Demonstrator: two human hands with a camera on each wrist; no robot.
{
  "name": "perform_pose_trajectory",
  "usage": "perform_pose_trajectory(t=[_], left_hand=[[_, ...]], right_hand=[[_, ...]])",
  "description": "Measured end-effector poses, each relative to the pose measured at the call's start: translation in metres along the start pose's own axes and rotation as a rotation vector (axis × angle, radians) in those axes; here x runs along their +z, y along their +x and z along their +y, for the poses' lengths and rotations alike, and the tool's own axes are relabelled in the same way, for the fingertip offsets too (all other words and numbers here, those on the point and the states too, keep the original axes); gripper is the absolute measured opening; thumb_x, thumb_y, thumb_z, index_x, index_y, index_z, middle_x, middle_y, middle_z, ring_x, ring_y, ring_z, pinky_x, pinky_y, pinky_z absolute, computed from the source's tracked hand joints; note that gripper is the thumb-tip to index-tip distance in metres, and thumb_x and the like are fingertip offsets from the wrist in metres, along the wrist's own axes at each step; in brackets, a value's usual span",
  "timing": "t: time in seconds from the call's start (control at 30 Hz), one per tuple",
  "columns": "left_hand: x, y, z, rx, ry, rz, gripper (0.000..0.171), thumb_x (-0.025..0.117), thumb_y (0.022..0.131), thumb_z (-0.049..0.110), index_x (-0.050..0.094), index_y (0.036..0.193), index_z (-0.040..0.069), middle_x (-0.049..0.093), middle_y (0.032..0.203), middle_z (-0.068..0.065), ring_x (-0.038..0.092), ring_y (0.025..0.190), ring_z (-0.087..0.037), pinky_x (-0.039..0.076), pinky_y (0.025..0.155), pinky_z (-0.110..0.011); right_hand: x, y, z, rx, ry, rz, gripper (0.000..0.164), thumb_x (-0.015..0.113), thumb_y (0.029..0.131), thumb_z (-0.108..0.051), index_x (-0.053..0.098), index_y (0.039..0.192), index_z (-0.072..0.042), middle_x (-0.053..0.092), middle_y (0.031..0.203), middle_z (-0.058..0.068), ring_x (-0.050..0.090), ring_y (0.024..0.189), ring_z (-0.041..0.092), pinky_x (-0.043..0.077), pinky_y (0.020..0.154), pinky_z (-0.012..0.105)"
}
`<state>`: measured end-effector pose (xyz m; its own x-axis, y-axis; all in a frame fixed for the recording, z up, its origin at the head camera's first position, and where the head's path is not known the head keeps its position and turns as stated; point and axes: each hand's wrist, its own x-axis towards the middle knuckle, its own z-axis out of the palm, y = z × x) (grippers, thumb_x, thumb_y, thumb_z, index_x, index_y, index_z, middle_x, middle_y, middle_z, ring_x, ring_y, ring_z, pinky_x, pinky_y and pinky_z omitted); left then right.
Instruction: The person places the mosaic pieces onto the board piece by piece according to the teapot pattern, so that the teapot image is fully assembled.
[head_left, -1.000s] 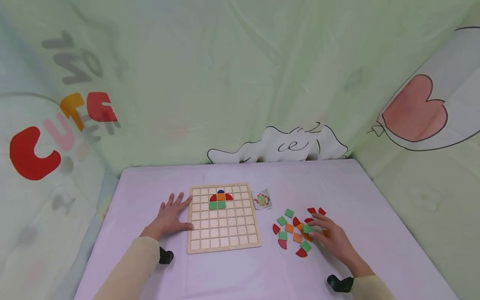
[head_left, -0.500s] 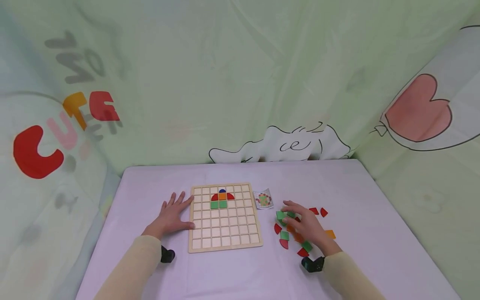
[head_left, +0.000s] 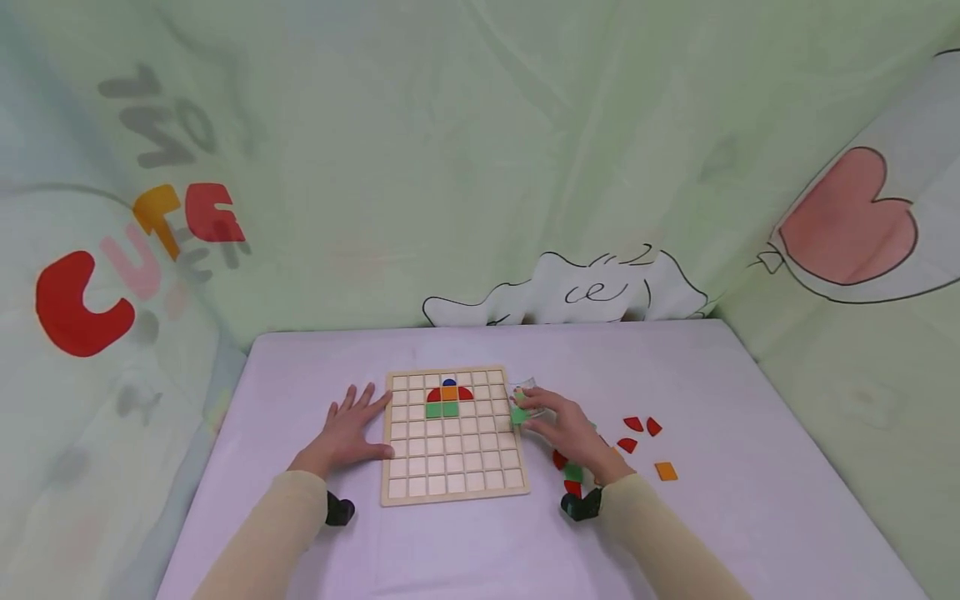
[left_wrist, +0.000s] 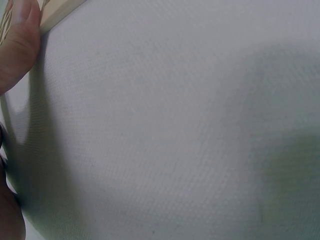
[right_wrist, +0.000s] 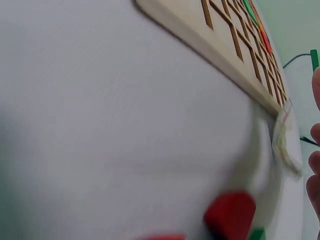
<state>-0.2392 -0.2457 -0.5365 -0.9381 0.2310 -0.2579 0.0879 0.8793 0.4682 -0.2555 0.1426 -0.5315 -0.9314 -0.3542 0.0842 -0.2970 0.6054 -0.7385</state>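
Green tile point(head_left: 521, 414), pinched between the thumb and fingers of the right hand point(head_left: 566, 429), is off the table beside the right edge of the wooden board point(head_left: 453, 499), overlapping its rim as I see it from the head view. From the right wrist it shows edge-on, a thin upright green strip past the fingertips. It looks square, so I can't pick out a long axis; it juts from the grip toward the board.

The left hand point(head_left: 347, 433) lies with fingers spread wide, holding no piece; its thumb and index fingertip touch the board's left rim.

Most of the board's grid of shallow square cells is bare. Near the far side, a blue half-round point(head_left: 449, 382) sits in the top row; under it is an orange square point(head_left: 448, 393) flanked by two red quarter-rounds point(head_left: 465, 393), and below those, two green squares point(head_left: 433, 410) side by side.

A printed card point(right_wrist: 281, 142) lies just beside the board, partly covered by the right hand. Loose on the lilac cloth point(head_left: 450, 550), to the right, are red wedges point(head_left: 633, 423) and an orange piece point(head_left: 666, 471); more red and green pieces lie close by the right wrist, partly hidden.
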Motion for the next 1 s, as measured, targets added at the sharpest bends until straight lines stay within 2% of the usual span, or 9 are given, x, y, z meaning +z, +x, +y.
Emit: perform_pose_trajectory(t=[0.13, 0.3, 0.47, 0.83, 1.0], left_hand=[[0.0, 0.0, 0.002, -0.003, 0.001, 0.001, 0.106, 0.084, 0.078, 0.052, 0.031, 0.161, 0.014, 0.013, 0.171, -0.022, 0.0, 0.157, -0.05, 0.004, 0.123, -0.071], [0.0, 0.0, 0.002, -0.009, 0.005, 0.006, 0.105, 0.084, 0.078, 0.051, 0.031, 0.162, 0.015, 0.013, 0.171, -0.021, 0.0, 0.157, -0.049, 0.003, 0.123, -0.07], [-0.001, -0.001, 0.003, -0.011, 0.008, 0.012, 0.106, 0.085, 0.077, 0.051, 0.032, 0.161, 0.015, 0.014, 0.171, -0.022, 0.001, 0.157, -0.05, 0.004, 0.123, -0.071], [0.0, -0.001, 0.002, -0.024, 0.0, 0.007, 0.106, 0.085, 0.077, 0.051, 0.031, 0.162, 0.016, 0.012, 0.171, -0.021, -0.001, 0.158, -0.048, 0.004, 0.124, -0.07], [0.001, 0.0, 0.0, -0.019, -0.002, 0.009, 0.105, 0.085, 0.078, 0.05, 0.031, 0.162, 0.016, 0.012, 0.171, -0.02, -0.001, 0.158, -0.048, 0.003, 0.124, -0.07]], right_hand=[[0.009, 0.013, -0.009, -0.021, -0.001, -0.005, 0.031, 0.076, 0.09, -0.007, 0.073, 0.121, -0.005, 0.06, 0.145, 0.017, 0.045, 0.146, 0.041, 0.037, 0.117, 0.059], [0.019, 0.029, -0.019, -0.002, -0.018, -0.034, 0.029, 0.075, 0.092, -0.011, 0.073, 0.12, -0.007, 0.059, 0.147, 0.016, 0.04, 0.15, 0.038, 0.033, 0.121, 0.057], [0.031, 0.044, -0.027, 0.006, -0.055, -0.049, 0.026, 0.076, 0.092, -0.014, 0.074, 0.117, -0.006, 0.059, 0.146, 0.017, 0.043, 0.147, 0.039, 0.033, 0.121, 0.057], [0.052, 0.061, -0.033, -0.004, -0.213, -0.069, 0.023, 0.078, 0.091, -0.016, 0.076, 0.113, -0.009, 0.058, 0.148, 0.014, 0.043, 0.147, 0.035, 0.035, 0.121, 0.051], [0.055, 0.064, -0.035, -0.019, -0.233, -0.075, 0.023, 0.079, 0.09, -0.017, 0.076, 0.111, -0.008, 0.058, 0.147, 0.015, 0.044, 0.146, 0.035, 0.037, 0.12, 0.052]])
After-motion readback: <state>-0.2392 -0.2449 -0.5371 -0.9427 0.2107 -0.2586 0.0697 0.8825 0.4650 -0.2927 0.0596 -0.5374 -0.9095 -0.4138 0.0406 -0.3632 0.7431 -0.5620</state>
